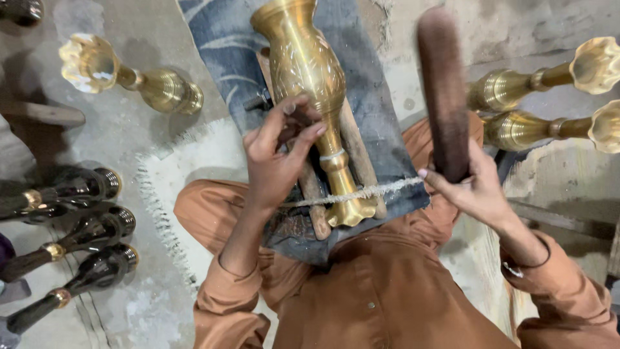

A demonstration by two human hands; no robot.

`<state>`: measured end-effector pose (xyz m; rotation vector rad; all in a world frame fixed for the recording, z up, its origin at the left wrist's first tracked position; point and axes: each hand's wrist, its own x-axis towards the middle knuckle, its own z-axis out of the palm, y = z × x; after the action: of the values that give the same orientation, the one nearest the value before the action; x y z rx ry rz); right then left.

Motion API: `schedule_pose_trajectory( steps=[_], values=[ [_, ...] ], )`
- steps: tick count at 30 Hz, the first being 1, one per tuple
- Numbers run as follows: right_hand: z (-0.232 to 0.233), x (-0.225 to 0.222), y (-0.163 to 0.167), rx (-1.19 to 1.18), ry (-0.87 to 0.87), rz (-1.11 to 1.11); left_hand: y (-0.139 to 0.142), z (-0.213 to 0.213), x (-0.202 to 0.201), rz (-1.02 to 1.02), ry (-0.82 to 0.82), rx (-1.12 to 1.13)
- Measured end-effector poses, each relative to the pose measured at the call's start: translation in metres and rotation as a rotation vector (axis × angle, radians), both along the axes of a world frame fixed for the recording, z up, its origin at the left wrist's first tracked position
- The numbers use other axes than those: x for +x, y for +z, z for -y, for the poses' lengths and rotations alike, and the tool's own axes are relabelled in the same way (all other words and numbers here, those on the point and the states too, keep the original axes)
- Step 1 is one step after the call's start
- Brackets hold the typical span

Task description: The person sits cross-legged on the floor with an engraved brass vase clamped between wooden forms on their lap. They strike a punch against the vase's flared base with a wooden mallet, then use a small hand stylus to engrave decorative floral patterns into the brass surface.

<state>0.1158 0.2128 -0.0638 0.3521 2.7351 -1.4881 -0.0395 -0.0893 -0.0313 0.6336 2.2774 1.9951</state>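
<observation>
A brass vase lies on a blue cloth between two wooden sticks, its base toward me and a rope running across the base. My left hand rests against the vase's lower body, pinching a small dark metal tool against the brass. My right hand is raised to the right of the vase and grips a long dark wooden mallet-like stick upright, clear of the vase.
One brass vase lies on the concrete floor at upper left, two more brass vases at right. Three dark vases lie at left. A wooden plank sits at the left edge. My legs in orange cloth fill the bottom.
</observation>
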Motion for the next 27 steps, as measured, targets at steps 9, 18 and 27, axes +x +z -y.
schedule_pose_trajectory(
  steps=[9, 18, 27],
  values=[
    [-0.004, -0.019, 0.027, 0.442, 0.182, -0.203, -0.016, 0.007, -0.014, -0.293, -0.138, -0.148],
    [-0.003, -0.044, 0.065, 1.055, 0.360, -0.168, -0.008, 0.011, -0.026, -0.578, -0.248, -0.249],
    [-0.003, -0.044, 0.112, 0.936, 0.435, -0.352, -0.015, 0.012, -0.024, -0.549, -0.263, -0.289]
  ],
)
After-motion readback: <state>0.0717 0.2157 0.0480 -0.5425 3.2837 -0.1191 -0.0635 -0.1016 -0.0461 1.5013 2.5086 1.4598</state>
